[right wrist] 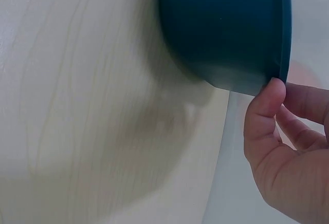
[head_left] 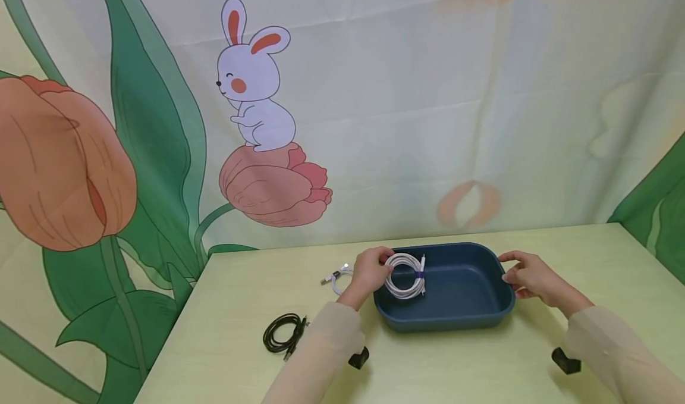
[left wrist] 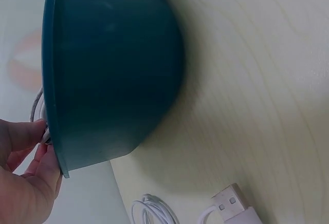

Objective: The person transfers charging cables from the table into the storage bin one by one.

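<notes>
A dark blue rectangular tray stands on the table. At its left end my left hand pinches a coiled white cable, which is bound with a purple tie and lies over the inside of the tray. In the left wrist view, the fingertips are right at the tray's rim, with a bit of the white cable showing beside the thumb. My right hand holds the tray's right rim, its thumb against the outer side in the right wrist view.
Left of the tray, partly behind the left hand, lies a white cable with a USB plug. A coiled black cable lies nearer the front left. Behind the table hangs a printed curtain with a rabbit and tulips.
</notes>
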Available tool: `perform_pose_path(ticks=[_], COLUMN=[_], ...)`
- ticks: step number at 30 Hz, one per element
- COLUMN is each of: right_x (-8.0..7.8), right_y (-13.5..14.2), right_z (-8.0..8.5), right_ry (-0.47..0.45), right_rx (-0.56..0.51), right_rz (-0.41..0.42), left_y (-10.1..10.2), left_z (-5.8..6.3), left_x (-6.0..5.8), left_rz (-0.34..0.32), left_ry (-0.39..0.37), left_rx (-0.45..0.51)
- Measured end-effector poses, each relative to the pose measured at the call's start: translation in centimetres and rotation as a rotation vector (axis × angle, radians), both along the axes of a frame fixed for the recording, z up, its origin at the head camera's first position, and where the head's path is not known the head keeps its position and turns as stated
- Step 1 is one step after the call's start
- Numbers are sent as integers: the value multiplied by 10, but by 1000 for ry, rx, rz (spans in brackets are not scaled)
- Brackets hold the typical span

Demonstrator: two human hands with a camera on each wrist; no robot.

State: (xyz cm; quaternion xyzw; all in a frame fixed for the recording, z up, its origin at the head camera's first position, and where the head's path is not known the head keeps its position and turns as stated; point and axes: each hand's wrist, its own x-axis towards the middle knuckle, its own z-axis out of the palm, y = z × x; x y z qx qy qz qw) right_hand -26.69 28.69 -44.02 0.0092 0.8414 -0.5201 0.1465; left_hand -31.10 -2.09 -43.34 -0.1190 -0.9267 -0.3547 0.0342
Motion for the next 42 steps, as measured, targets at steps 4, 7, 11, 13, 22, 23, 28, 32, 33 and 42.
perform_pose_path(ticks=[4, 7, 11, 13, 22, 23, 28, 32, 33, 42], right_x=[-1, -1, 0, 0, -1, -1, -2, -2, -2, -2], right_y=[1, 1, 0, 0, 0, 1, 2, 2, 2, 3], right_z=[-1, -1, 0, 0, -1, -1, -3, -3, -3, -4], right_ry=[5, 8, 5, 2, 0, -1, -7, -8, -8, -3], right_rx=[1, 2, 0, 0, 9, 9, 10, 10, 10, 4], right_rz=[-2, -3, -4, -4, -11, -12, -17, -17, -17, -17], left_y=[2, 3, 4, 4, 8, 8, 9, 9, 9, 8], left_z=[0, 0, 0, -1, -5, -5, -3, 0, 0, 3], left_x=[-1, -1, -1, -1, -8, -8, -10, -11, -12, -12], left_rz=[-27, -54, -84, -93, -128, -136, -166, -186, -188, -201], left_ry=[20, 36, 32, 18, -25, -32, -90, -129, -139, -202], left_rx=[-34, -60, -74, -83, -106, -102, -64, -30, -26, 0])
